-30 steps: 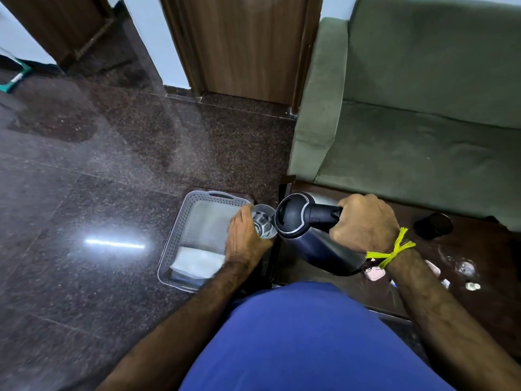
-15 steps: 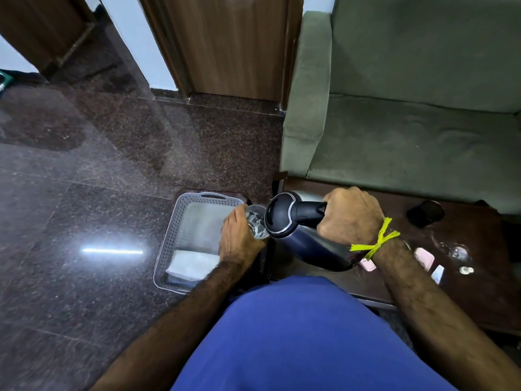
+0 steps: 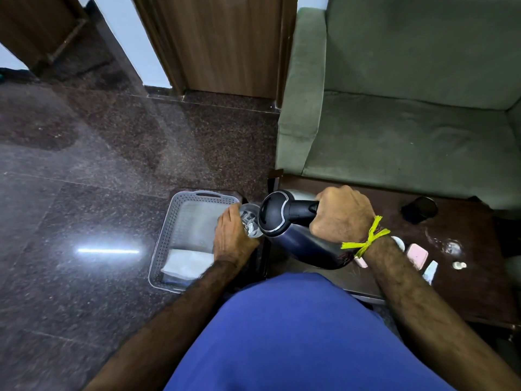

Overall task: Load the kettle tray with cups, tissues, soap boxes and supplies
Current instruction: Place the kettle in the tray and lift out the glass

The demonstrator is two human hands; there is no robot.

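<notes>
A right hand (image 3: 342,214) grips a dark kettle (image 3: 298,235) by its handle, tilted toward a glass cup (image 3: 251,221) held in the left hand (image 3: 231,235), a grey tray (image 3: 183,221) just beyond its fingers.

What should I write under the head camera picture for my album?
A person's right hand tilts a dark kettle toward a glass held by the left hand, beside a grey tray.

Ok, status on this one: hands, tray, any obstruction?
Left hand grips glass; right hand grips kettle handle. Tray holds only tissues. Nothing blocking.
</notes>
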